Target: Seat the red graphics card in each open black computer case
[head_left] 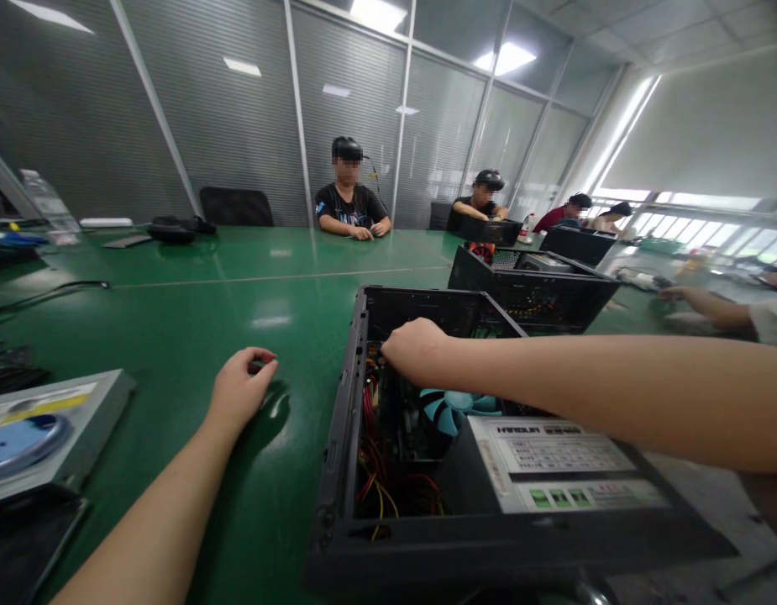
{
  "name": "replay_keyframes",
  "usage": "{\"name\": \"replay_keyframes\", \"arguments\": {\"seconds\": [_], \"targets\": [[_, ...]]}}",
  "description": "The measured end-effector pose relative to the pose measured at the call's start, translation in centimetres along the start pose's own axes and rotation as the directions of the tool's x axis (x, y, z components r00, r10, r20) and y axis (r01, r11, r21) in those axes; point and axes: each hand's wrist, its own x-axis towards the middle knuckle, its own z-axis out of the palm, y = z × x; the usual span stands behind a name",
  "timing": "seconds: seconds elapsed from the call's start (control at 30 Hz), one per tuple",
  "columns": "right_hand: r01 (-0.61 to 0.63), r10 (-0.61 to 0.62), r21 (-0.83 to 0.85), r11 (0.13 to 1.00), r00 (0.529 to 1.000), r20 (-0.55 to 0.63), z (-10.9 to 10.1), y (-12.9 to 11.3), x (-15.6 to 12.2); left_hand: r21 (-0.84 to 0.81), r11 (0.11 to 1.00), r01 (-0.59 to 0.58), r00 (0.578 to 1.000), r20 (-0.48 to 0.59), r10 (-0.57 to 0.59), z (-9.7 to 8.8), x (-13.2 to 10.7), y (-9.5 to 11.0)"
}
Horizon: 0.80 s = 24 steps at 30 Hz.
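An opened black computer case [341, 420] lies on the green table [167, 323] before me. My right hand [417, 349] reaches into its upper left part, fingers closed and their tips hidden, so what they hold cannot be made out. Beneath that arm are a teal cooling fan [459, 407] and a power supply [564, 462] with a white label. Red and yellow cables [379, 479] run down the case's inner left side. To the left of the case, my left hand [240, 388] is just over the table, thumb and fingers curled together; anything pinched there is too small to see.
A silver drive-like box [104, 412] with blue tape on top lies at left, near black cables [10, 361]. Another opened computer case [532, 290] stands beyond mine. Across the table sit a person [354, 202] and several others. A plastic bottle [51, 206] stands far left.
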Motion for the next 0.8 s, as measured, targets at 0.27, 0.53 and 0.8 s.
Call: {"name": "replay_keyframes", "arguments": {"seconds": [0.27,0.53,0.8], "targets": [[-0.116,0.124,-0.259,0.959,0.992,0.012,-4.6,6.9,1.1,0.012,1.000,-0.006,1.000,0.016,0.006,0.5,0.2,-0.7],[0.027,0.005,-0.225,0.974,0.990,0.138,-2.0,7.4,2.4,0.026,1.000,-0.001,0.998,0.058,-0.001,0.1,0.1,0.0],[0.012,-0.011,-0.178,0.984,1.000,0.006,-3.2,6.1,1.2,0.039,0.999,0.027,0.996,0.078,-0.030,-0.2,0.1,0.5]]}}
